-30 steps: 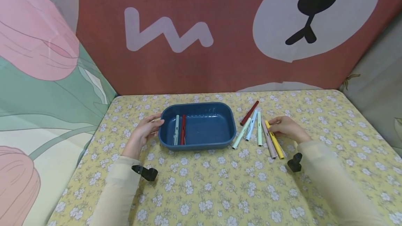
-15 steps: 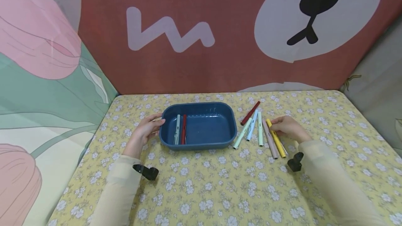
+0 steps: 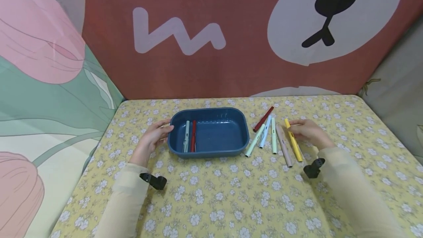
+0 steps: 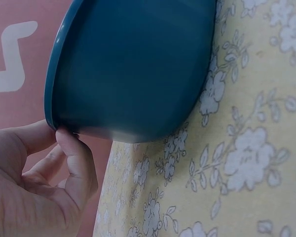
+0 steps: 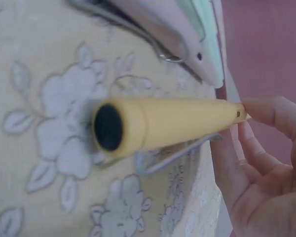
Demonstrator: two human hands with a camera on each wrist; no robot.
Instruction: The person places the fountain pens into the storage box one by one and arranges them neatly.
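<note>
A dark blue rectangular tray (image 3: pixel 216 153) stands on the table, with a grey-green pen (image 3: pixel 186 135) and a red pen (image 3: pixel 193 135) side by side at its left end. My left hand (image 3: pixel 153 137) holds the tray's left rim between thumb and fingers, as the left wrist view also shows at the rim (image 4: pixel 50 94). On the right, my right hand (image 3: pixel 307 131) pinches a yellow pen (image 3: pixel 293 140) near its far end. The right wrist view shows this pen's dark round near end (image 5: pixel 108 127) and its clip, with the hand (image 5: pixel 271 173) at the far end.
Between tray and right hand lie several pens: a dark red one (image 3: pixel 263 119), a light blue one (image 3: pixel 265 131), a mint one (image 3: pixel 255 140), a pale green one (image 3: pixel 273 135) and a mauve one (image 3: pixel 285 148). A brown cloth wall (image 3: pixel 198 72) rises behind the flowered table (image 3: pixel 214 194).
My right hand has moved slightly right, drawing the yellow pen away from the mauve pen. The left hand and the tray have stayed in place.
</note>
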